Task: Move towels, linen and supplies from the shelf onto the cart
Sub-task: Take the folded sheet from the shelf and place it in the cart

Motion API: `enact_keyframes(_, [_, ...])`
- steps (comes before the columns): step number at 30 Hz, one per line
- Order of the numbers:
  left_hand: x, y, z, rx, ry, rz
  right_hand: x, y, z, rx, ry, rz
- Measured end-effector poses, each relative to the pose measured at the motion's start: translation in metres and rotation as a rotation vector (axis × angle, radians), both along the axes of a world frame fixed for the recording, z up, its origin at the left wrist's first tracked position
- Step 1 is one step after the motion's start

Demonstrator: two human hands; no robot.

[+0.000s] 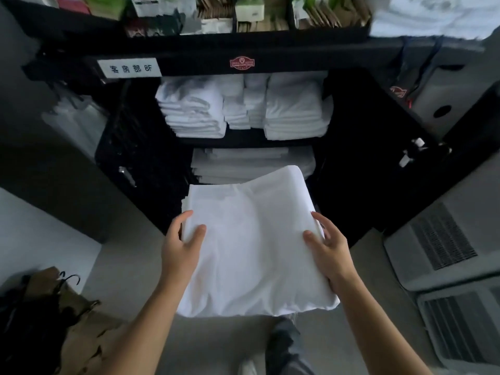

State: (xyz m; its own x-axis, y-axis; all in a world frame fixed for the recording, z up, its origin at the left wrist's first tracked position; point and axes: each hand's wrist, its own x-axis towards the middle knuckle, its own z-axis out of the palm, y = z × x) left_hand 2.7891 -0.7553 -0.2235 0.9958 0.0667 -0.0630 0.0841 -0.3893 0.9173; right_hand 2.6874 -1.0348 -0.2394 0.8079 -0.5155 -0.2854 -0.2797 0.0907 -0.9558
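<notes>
A stack of folded white linen (254, 239) is held level in front of the open black cart (243, 54). My left hand (181, 244) grips its left edge, thumb on top. On the right edge sits my right hand (328, 247), gripping the same way. The far end of the stack reaches toward the cart's lower shelf, where flat folded sheets (251, 161) lie. On the shelf above are piles of folded white towels (194, 109) and more folded white linen (296, 109).
The cart's top tray holds packets and small supplies (243, 12), with white towels (433, 14) at the top right. A brown paper bag (65, 299) stands on the floor at the left. Grey vented units (443, 239) stand at the right.
</notes>
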Motion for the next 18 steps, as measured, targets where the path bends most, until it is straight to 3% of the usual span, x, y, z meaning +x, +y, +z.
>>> enact_keyframes(10, [0.15, -0.087, -0.074, 0.086, 0.187, 0.023, 0.162, -0.089, -0.086, 0.054, 0.107, 0.005])
enact_keyframes(18, [0.239, -0.127, -0.138, 0.027, 0.226, 0.009, 0.242, -0.116, -0.153, 0.0, 0.158, -0.054])
